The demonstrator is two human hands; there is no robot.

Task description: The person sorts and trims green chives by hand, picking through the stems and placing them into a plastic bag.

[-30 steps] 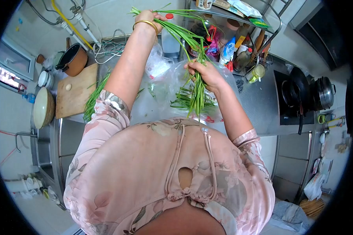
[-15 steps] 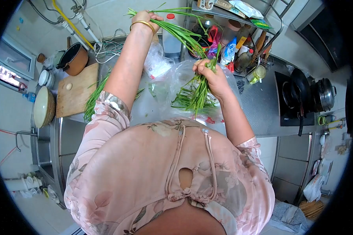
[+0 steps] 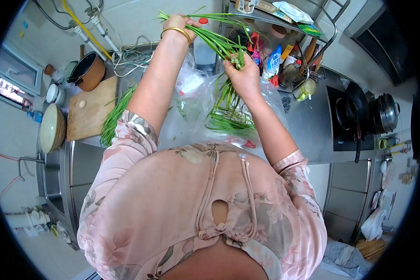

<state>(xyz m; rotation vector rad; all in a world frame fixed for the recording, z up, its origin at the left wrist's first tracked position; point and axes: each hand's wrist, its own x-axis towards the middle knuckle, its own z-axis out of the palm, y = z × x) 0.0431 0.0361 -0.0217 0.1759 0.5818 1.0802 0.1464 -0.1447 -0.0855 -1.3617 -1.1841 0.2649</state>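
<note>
My left hand (image 3: pixel 178 25), a gold bangle on its wrist, is raised at the back of the counter and closed around a bunch of long green chives (image 3: pixel 213 39). The stalks stretch from it toward my right hand (image 3: pixel 244 78), whose fingers are closed on the other end of the bunch. Under my right hand, more chives (image 3: pixel 231 122) lie on a clear plastic bag (image 3: pixel 275 100). Another heap of chives (image 3: pixel 113 122) rests by my left forearm, along the edge of a wooden cutting board (image 3: pixel 91 114).
A pale round item (image 3: pixel 82 103) sits on the board, with a brown pot (image 3: pixel 89 74) behind it. A bowl (image 3: pixel 52 128) stands at the left. Bottles and packets crowd under a metal shelf (image 3: pixel 280 21). Right of that is a stove (image 3: pixel 345 140) with pans.
My right hand has moved up and slightly left, closer to my left hand. My left hand has shifted a little to the right, still holding the chives.
</note>
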